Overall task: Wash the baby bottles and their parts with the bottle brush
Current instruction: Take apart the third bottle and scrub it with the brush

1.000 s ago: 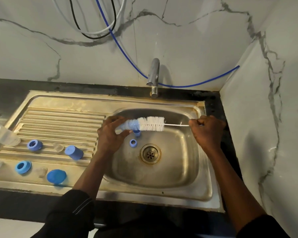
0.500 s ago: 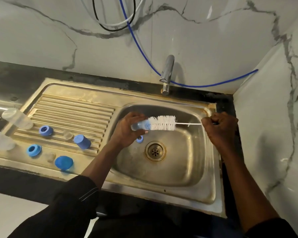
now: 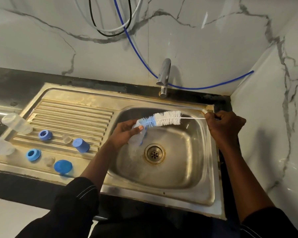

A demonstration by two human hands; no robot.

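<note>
The baby bottle [image 3: 135, 136], a clear one, sits over the sink [image 3: 162, 184] basin in the person's left hand [image 3: 126, 133], fingers curled tight round its body, mouth tipped up toward the brush so the drips fall in by the drain [image 3: 154, 153]. The right hand [image 3: 225, 125] is a closed fist on the thin wire handle of the bottle brush [image 3: 159, 119], held far back, I'd guess for reach. The blue tip bristles lie right at the bottle's mouth; whether they are inside I cannot tell. The tap [image 3: 163, 76] isn't visibly running. Over on the drainboard [image 3: 72, 114] wait two more clear bottles [image 3: 15, 123], blue rings [image 3: 45, 134], a blue cap [image 3: 80, 145] and a blue lid [image 3: 63, 166], out of the way, though washed or not I can't say
</note>
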